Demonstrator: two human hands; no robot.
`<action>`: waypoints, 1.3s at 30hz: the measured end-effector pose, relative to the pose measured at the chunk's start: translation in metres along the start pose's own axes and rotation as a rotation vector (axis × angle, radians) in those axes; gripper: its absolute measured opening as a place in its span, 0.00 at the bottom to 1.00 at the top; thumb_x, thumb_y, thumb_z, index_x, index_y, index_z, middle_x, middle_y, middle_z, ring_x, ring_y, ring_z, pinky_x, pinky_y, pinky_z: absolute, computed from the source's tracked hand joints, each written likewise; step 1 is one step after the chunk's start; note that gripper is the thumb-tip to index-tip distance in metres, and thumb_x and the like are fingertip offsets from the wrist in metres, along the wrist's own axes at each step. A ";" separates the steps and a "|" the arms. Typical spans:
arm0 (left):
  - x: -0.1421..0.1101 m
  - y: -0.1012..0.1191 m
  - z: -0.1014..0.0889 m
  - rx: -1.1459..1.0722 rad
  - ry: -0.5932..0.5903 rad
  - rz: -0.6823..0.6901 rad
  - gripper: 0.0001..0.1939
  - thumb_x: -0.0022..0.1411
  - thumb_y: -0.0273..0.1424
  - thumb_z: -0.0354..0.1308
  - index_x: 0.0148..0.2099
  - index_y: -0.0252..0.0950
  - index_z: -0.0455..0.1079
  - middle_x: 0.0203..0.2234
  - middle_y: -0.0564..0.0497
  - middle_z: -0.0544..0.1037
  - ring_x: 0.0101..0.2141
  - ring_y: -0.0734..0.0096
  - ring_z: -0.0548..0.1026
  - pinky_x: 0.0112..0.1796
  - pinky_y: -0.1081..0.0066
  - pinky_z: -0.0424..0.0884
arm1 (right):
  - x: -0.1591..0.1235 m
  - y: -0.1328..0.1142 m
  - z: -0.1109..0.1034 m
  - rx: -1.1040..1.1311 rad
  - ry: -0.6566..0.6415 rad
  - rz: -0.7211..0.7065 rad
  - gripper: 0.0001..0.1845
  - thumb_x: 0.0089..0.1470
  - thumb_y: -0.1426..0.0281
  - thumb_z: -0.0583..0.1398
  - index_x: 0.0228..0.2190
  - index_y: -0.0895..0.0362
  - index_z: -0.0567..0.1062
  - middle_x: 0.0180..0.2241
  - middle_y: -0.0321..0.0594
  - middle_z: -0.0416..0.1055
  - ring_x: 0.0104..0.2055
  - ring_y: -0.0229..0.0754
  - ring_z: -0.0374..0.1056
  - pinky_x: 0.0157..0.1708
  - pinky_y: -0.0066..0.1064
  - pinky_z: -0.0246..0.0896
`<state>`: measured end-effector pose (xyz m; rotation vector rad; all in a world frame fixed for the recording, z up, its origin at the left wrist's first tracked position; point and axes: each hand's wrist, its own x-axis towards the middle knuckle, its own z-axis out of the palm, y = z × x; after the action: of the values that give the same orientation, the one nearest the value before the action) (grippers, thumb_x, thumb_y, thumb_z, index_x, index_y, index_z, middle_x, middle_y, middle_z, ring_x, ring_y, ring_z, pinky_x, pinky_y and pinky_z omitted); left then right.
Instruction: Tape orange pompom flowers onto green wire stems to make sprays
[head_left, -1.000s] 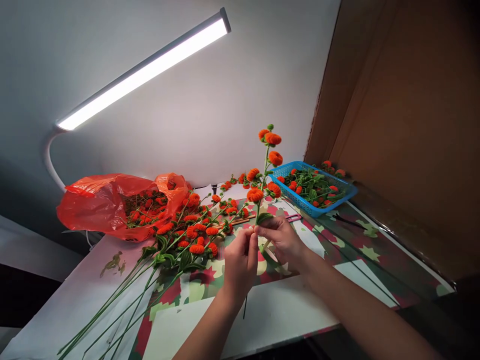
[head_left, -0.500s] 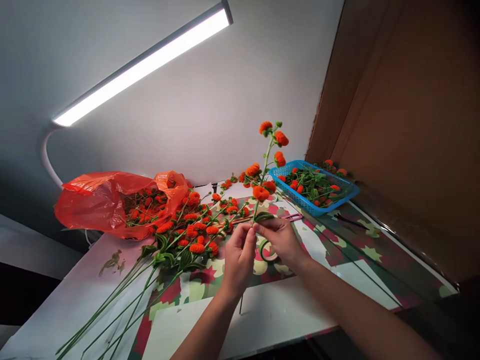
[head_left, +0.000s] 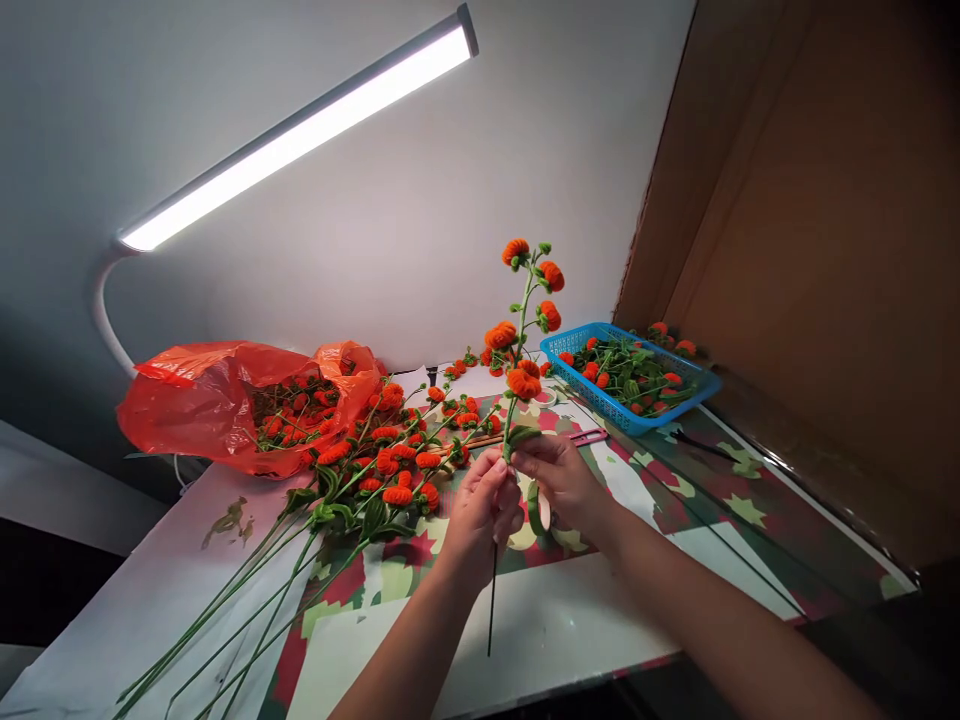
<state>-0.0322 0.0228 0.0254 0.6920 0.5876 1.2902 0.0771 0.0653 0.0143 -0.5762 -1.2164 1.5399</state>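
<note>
My left hand (head_left: 480,520) is closed in a pinch on the lower stem of an upright artificial flower stem (head_left: 523,330), which carries several orange pompom blooms and small green buds. My right hand (head_left: 566,485) pinches the same stem from the other side, at the base of a green fuzzy leaf (head_left: 523,436). Below the hands the bare dark end of the stem hangs down. A roll of green tape (head_left: 535,510) shows under my right hand; whether the fingers touch it is hidden.
Finished-looking orange flower stems (head_left: 390,465) lie to the left, beside a red plastic bag (head_left: 187,400) of blooms. A blue basket (head_left: 637,425) with more flowers stands at the back right. Pink-handled scissors (head_left: 589,437) lie behind my right hand. A lamp (head_left: 300,130) hangs above.
The held flower stem has turned and tipped slightly left, showing more of its lower end. My left hand's fingers have shifted on it. The tape roll has turned more edge-on.
</note>
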 end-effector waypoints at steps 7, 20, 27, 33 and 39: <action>-0.002 0.001 -0.007 -0.148 -0.184 -0.189 0.12 0.56 0.36 0.58 0.30 0.36 0.58 0.14 0.64 0.53 0.10 0.89 0.39 0.11 0.84 0.43 | -0.002 -0.004 0.001 0.161 -0.041 0.132 0.10 0.40 0.65 0.67 0.23 0.57 0.74 0.21 0.34 0.68 0.25 0.36 0.63 0.30 0.29 0.59; -0.002 -0.006 -0.007 0.627 0.164 0.234 0.14 0.56 0.41 0.57 0.30 0.34 0.65 0.15 0.59 0.60 0.15 0.83 0.56 0.16 0.79 0.50 | 0.001 -0.016 -0.004 -0.178 -0.002 0.003 0.15 0.42 0.60 0.66 0.21 0.59 0.74 0.20 0.33 0.65 0.26 0.35 0.60 0.29 0.28 0.57; 0.000 -0.002 -0.004 0.429 0.132 0.145 0.18 0.56 0.43 0.57 0.25 0.34 0.61 0.13 0.61 0.55 0.14 0.84 0.50 0.16 0.79 0.45 | 0.000 -0.019 -0.002 -0.286 -0.020 -0.078 0.15 0.45 0.59 0.64 0.21 0.59 0.76 0.22 0.35 0.65 0.28 0.36 0.60 0.30 0.28 0.57; 0.002 -0.004 -0.006 0.139 0.071 0.074 0.18 0.52 0.43 0.61 0.26 0.35 0.58 0.10 0.64 0.52 0.10 0.87 0.45 0.12 0.82 0.43 | -0.001 -0.019 -0.004 -0.260 -0.070 -0.079 0.10 0.46 0.61 0.64 0.28 0.56 0.79 0.27 0.37 0.70 0.32 0.39 0.65 0.36 0.31 0.60; 0.000 -0.001 -0.008 -0.006 -0.058 -0.020 0.16 0.54 0.41 0.59 0.26 0.35 0.59 0.09 0.65 0.51 0.08 0.88 0.42 0.11 0.82 0.45 | -0.003 -0.021 -0.002 -0.430 -0.024 -0.161 0.07 0.49 0.64 0.62 0.25 0.55 0.76 0.28 0.37 0.67 0.33 0.39 0.63 0.36 0.31 0.57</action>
<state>-0.0373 0.0238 0.0198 0.7146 0.5422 1.2487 0.0884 0.0621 0.0320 -0.7178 -1.5868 1.1579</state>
